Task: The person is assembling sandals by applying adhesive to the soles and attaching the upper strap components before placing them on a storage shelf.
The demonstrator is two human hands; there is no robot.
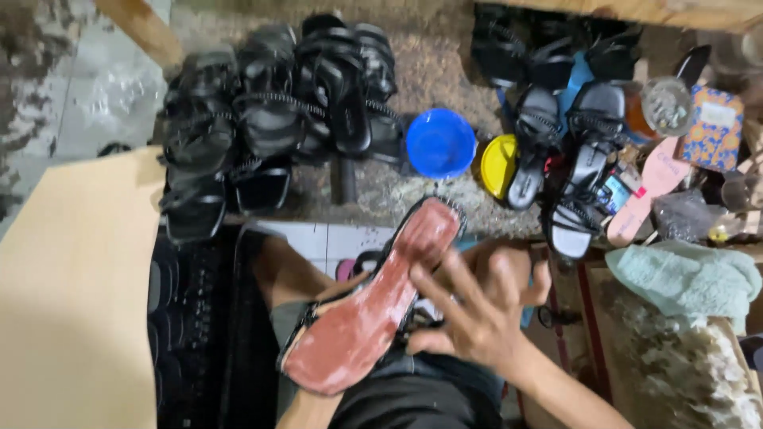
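Observation:
A sandal sole (373,306) with black strap edges lies tilted over my lap, its reddish-brown underside facing up and smeared with a whitish film. My left hand (338,284) reaches under its middle from the left and is mostly hidden beneath it, holding it up. On the right, my right hand (477,314) has its fingers spread apart, the fingertips resting against the sole's right edge and nothing in its grasp.
A pile of black strappy sandals (270,103) sits at the back left, another (572,119) at the back right. Between them stand a blue bowl (439,143) and a yellow lid (499,165). A pale wooden board (71,294) lies left, a light-green cloth (683,278) right.

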